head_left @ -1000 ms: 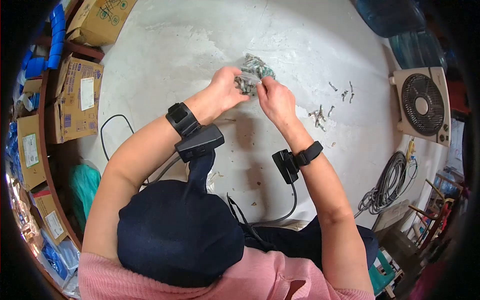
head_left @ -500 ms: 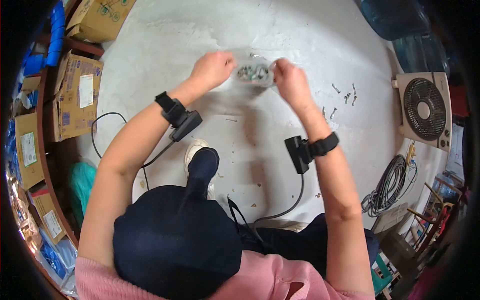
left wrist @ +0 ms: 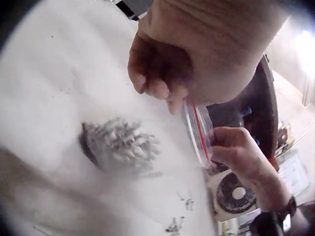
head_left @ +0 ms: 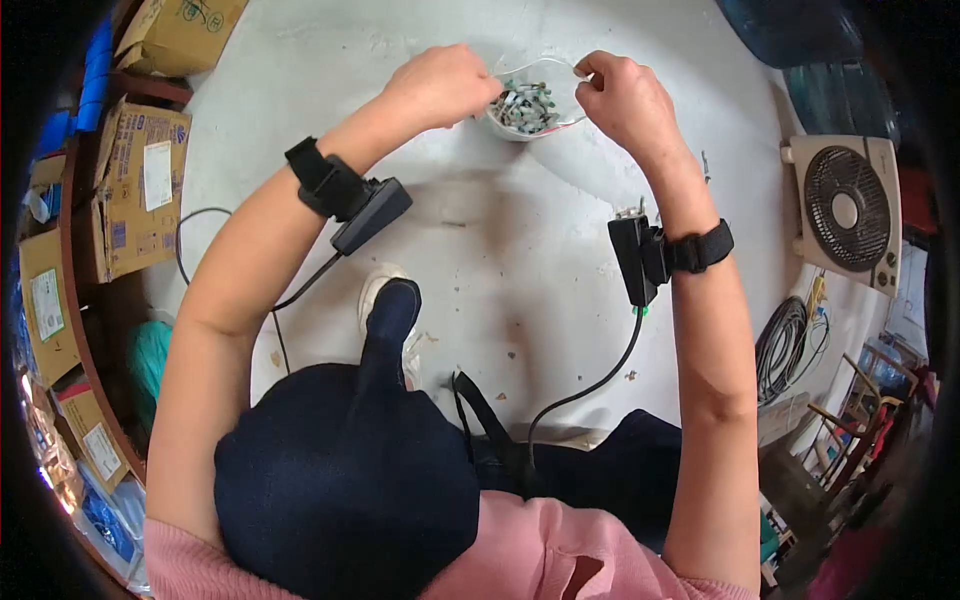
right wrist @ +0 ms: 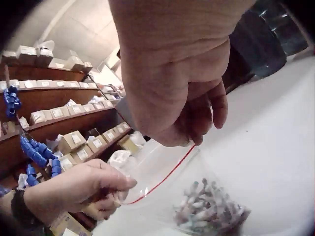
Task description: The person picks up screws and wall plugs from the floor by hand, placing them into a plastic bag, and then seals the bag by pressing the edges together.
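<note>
A clear zip-lock bag [right wrist: 170,173] with a red strip along its top hangs between my two hands, its mouth spread apart. Many small metal bolts [head_left: 525,105], some with greenish parts, are heaped at its bottom. My left hand [head_left: 447,85] pinches one top corner of the bag. At the opposite corner, my right hand [head_left: 632,100] pinches the rim between thumb and fingers. In the left wrist view, a few loose bolts [left wrist: 174,226] lie on the pale floor beyond the bag.
A box fan [head_left: 848,208] and a coiled cable [head_left: 785,345] are at the right, with large blue bottles [head_left: 840,100] behind. Cardboard boxes [head_left: 140,190] line shelves on the left. A shoe [head_left: 378,290] is on the floor below my hands.
My hands have moved forward and apart, carrying the bag with them. Its mouth, gathered between close hands at first, is now stretched wide. The right wrist camera now covers some loose bolts.
</note>
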Available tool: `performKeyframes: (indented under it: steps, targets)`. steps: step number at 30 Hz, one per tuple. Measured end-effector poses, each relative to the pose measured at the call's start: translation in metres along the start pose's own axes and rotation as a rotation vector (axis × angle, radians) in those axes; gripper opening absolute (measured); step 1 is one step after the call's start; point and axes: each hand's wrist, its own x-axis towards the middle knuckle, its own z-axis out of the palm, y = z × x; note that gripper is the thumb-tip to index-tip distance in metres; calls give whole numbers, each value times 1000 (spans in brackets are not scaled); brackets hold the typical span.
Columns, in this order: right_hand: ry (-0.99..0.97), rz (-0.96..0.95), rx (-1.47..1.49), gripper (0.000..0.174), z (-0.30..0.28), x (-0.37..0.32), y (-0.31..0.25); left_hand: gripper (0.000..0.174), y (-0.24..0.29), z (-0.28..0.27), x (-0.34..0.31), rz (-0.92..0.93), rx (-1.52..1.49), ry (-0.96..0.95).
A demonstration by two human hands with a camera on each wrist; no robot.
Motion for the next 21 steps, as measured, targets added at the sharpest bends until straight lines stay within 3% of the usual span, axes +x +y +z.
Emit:
performKeyframes:
  steps: [2,6,8,9,11,13,16,21]
  targets:
    - [4,9,-27,21,12,2,7,28,1,-5,0,-149,-174,-134]
    - [-55,-11,-82,21,29,2,20,29,-20,9,18,-152,-230,-181]
    - [132,-81,13,19,18,7,16,31,-17,2,9,296,-148,134]
    - [163,-60,67,18,10,8,12,31,-16,2,6,287,-155,118]
    - [202,-61,129,17,11,9,14,33,-14,-7,16,-51,-498,53]
    - [186,-70,115,17,22,2,23,33,-18,11,17,-75,-499,7]
    - [-12,-5,111,19,33,-15,35,34,-28,34,11,-122,-595,-54]
    - [10,48,175,19,10,-28,60,36,-31,39,2,-165,-620,-108]
